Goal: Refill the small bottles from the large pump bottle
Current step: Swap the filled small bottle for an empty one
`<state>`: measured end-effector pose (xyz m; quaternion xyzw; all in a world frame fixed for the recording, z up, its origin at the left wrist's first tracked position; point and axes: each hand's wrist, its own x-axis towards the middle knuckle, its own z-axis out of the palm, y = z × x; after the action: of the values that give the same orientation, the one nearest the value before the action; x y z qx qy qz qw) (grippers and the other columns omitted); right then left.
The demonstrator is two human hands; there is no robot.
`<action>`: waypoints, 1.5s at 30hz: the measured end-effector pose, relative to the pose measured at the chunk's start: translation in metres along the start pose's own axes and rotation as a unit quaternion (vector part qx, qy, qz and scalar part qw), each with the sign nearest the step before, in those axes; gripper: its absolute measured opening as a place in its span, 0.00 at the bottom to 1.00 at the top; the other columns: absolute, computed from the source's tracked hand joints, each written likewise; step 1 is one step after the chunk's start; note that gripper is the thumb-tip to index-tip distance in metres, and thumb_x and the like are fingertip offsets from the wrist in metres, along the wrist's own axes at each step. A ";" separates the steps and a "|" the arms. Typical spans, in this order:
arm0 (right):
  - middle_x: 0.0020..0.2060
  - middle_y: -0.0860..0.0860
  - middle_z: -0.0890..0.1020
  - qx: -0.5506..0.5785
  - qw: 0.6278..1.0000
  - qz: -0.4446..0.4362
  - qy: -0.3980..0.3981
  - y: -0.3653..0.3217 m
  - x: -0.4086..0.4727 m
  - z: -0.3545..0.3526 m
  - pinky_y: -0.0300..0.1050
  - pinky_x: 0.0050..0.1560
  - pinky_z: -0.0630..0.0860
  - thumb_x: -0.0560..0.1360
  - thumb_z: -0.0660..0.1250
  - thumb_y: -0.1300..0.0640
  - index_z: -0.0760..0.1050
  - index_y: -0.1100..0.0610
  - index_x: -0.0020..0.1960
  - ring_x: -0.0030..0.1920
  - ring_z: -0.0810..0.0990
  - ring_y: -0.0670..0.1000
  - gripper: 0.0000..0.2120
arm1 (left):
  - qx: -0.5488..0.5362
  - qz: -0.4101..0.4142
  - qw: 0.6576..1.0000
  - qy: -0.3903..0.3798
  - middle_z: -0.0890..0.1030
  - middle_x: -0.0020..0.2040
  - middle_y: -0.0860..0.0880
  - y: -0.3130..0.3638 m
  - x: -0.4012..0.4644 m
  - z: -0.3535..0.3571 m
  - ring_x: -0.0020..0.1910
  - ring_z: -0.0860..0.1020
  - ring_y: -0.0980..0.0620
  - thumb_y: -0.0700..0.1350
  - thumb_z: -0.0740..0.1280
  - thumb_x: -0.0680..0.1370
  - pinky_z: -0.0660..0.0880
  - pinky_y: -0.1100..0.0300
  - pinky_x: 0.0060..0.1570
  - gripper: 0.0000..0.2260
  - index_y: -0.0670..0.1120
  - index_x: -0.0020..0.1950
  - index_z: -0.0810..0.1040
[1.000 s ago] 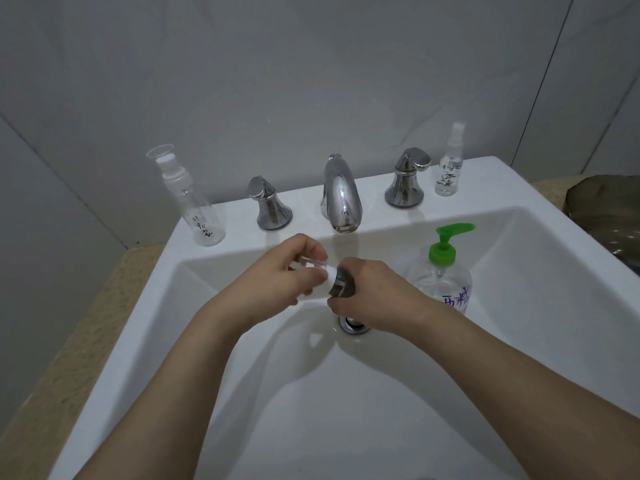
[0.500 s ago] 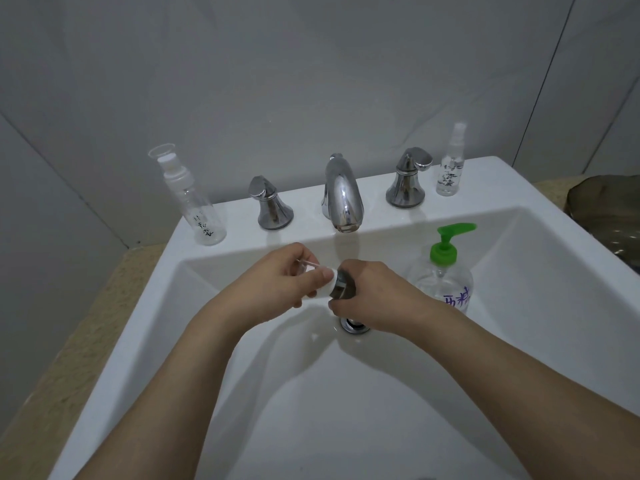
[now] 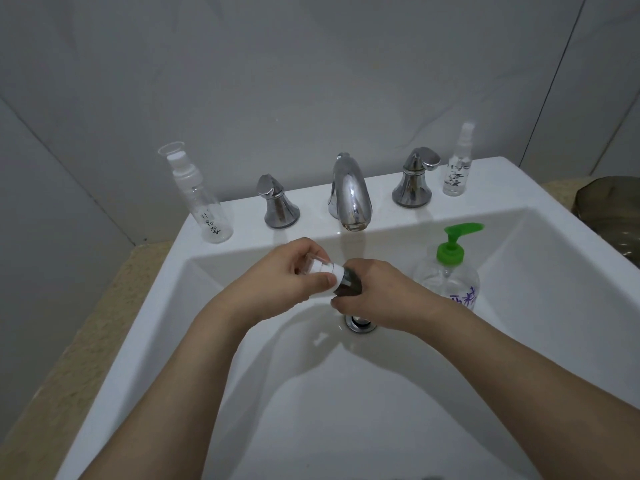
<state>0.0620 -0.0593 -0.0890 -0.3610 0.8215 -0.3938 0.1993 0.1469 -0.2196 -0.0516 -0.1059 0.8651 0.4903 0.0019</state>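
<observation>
Over the sink basin, my left hand (image 3: 287, 275) grips the white cap end (image 3: 327, 270) of a small bottle lying sideways. My right hand (image 3: 384, 294) grips its dark body (image 3: 349, 282); most of that body is hidden in my fingers. The large clear pump bottle (image 3: 448, 277) with a green pump stands in the basin just right of my right hand. A small clear spray bottle (image 3: 204, 206) stands on the sink's back left corner. Another small clear bottle (image 3: 457, 168) stands at the back right.
A chrome spout (image 3: 349, 192) and two chrome handles (image 3: 277, 202) (image 3: 414, 178) line the back of the white sink (image 3: 519, 216). The drain (image 3: 360, 322) lies under my right hand. A dark bin (image 3: 613, 216) stands at the right, a beige counter (image 3: 86, 341) at the left.
Both hands stay together over the drain. My left fingers have shifted slightly round the white cap, which shows a little more.
</observation>
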 end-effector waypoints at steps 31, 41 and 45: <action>0.32 0.46 0.73 -0.005 0.998 -0.006 -0.059 0.005 0.003 -0.001 0.39 0.32 0.68 0.68 0.71 0.53 0.70 0.52 0.38 0.30 0.71 0.45 0.10 | 0.042 0.039 0.998 -0.036 0.77 0.32 0.58 0.003 -0.004 -0.004 0.32 0.73 0.57 0.51 0.74 0.67 0.70 0.62 0.36 0.08 0.55 0.44 0.79; 0.41 0.43 0.79 -0.006 0.999 0.019 -0.035 0.006 0.005 0.000 0.39 0.38 0.73 0.63 0.74 0.41 0.72 0.45 0.47 0.40 0.78 0.42 0.18 | 0.048 0.005 0.999 0.013 0.82 0.39 0.48 0.008 -0.005 -0.006 0.37 0.77 0.54 0.50 0.74 0.65 0.77 0.50 0.39 0.10 0.52 0.44 0.80; 0.49 0.40 0.75 -0.031 0.998 0.037 -0.038 0.005 0.002 -0.001 0.38 0.40 0.71 0.63 0.75 0.37 0.67 0.43 0.61 0.43 0.76 0.39 0.31 | 0.068 0.001 0.995 0.070 0.77 0.32 0.55 0.003 -0.006 -0.013 0.29 0.71 0.57 0.49 0.73 0.64 0.69 0.63 0.28 0.09 0.51 0.42 0.79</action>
<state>0.0578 -0.0582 -0.0921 -0.3507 0.8380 -0.3468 0.2333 0.1535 -0.2277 -0.0414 -0.1382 0.8948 0.4213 -0.0520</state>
